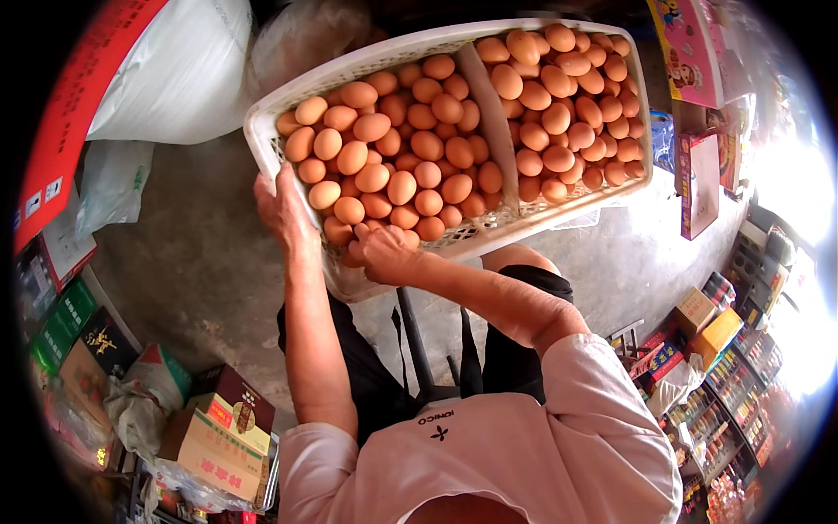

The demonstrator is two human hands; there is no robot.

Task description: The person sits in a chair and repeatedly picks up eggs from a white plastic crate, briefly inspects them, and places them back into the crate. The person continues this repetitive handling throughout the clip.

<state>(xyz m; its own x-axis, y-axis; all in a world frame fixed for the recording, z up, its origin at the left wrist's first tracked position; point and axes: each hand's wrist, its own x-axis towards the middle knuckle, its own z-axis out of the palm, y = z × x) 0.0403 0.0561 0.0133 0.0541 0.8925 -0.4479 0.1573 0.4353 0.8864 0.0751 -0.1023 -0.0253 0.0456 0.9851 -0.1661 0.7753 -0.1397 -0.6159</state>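
A white plastic crate (489,144) with a slatted wall and a divider across it is full of brown eggs. The eggs (401,188) are heaped in its left compartment, and more eggs (567,109) fill the right one. My left hand (286,211) grips the crate's left rim near its front corner. Over the front left corner, my right hand (388,251) is closed, with bent fingers among the nearest eggs. Its fingertips touch the eggs there; whether one is held between them is hidden.
White sacks (175,79) and a red carton (74,105) stand at the upper left. Cardboard boxes (223,428) and bags sit at the lower left. On the right are shelves (733,402) of packaged goods and pink boxes (690,52). Grey concrete floor (192,253) shows between them.
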